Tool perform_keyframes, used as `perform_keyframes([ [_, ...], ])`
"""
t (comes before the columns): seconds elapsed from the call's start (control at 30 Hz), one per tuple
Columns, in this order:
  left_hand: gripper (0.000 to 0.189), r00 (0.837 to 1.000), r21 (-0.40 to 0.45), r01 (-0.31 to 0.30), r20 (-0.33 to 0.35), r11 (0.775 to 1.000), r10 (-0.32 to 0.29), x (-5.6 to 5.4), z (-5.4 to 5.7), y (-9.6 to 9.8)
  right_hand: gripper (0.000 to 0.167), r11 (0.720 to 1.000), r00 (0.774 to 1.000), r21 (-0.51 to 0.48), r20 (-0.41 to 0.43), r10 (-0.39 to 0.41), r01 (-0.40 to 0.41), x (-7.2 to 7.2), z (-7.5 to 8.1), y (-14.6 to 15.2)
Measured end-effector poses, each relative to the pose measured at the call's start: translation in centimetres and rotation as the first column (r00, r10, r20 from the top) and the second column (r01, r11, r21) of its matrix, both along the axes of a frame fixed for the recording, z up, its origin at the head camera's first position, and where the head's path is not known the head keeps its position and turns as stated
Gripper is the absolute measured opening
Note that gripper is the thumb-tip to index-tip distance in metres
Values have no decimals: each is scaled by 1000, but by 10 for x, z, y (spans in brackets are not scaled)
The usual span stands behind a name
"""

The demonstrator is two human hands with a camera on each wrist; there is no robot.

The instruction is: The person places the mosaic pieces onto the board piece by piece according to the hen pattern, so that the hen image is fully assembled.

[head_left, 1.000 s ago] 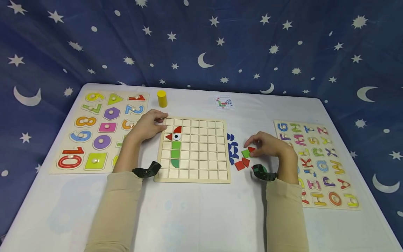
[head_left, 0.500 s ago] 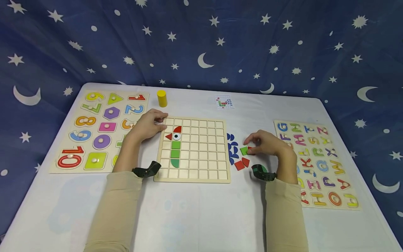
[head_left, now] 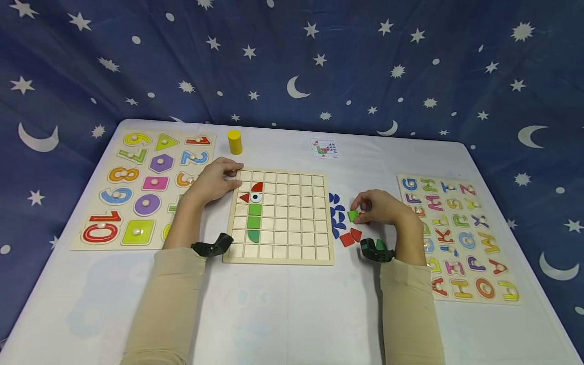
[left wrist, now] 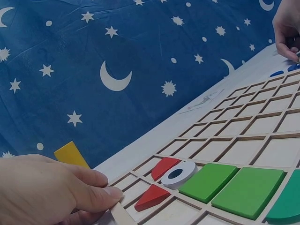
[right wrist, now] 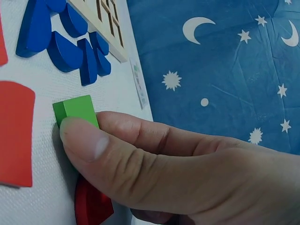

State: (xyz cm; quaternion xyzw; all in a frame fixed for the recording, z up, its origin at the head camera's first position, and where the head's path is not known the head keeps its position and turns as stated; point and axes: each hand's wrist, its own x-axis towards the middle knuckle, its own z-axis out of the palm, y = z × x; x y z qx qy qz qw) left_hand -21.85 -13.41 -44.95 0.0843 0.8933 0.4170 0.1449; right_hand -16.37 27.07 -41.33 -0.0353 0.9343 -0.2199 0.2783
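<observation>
My right hand (head_left: 383, 207) pinches a green square block (right wrist: 80, 108) between thumb and fingers, right of the board. A red piece (right wrist: 93, 204) lies just beneath that hand, partly hidden by it. My left hand (head_left: 213, 180) grips the upper left corner of the wooden grid board (head_left: 278, 262), thumb on its frame. Set in the board's left columns are a red quarter-round piece (head_left: 257, 187), a red triangle (head_left: 245, 198), a round eye piece (head_left: 256, 197), two green squares (head_left: 254, 222) and a darker green quarter-round (head_left: 253, 236).
Several blue pieces (head_left: 337, 218) lie along the board's right edge, with a red square (head_left: 347, 240) nearby. A pattern card (head_left: 325, 148) and a yellow cylinder (head_left: 234, 143) stand behind. A number puzzle (head_left: 147, 203) is at left, a letter puzzle (head_left: 474, 279) at right.
The right hand has shifted slightly left; the green square, earlier lying at its fingertips, is now pinched and tilted. The left hand stays on the board's corner.
</observation>
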Motion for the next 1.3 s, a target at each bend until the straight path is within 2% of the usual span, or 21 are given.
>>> perform_keyframes([
  [0.4, 47, 1000, 3, 4, -5, 1000, -4, 1, 1, 1, 24, 1000, 1000, -4, -31, 0, 0, 0, 0, -2],
  [0.73, 47, 1000, -3, 0, -3, 1000, 0, 1, 1, 1, 27, 999, 998, 9, -51, -43, 43, 0, 0, -6],
  [1.0, 47, 1000, 5, -4, -2, 1000, 4, 2, 2, 1, 20, 999, 996, -24, -82, -42, 41, 1, 3, -7],
  [1.13, 47, 1000, 7, -7, -4, 1000, 7, 3, 2, 1, 14, 997, 989, -41, -136, -64, 59, 1, 5, -9],
  [1.3, 48, 1000, 4, -7, -4, 1000, 7, 3, 2, 1, 12, 996, 966, -83, -250, -64, 44, 2, 11, -20],
])
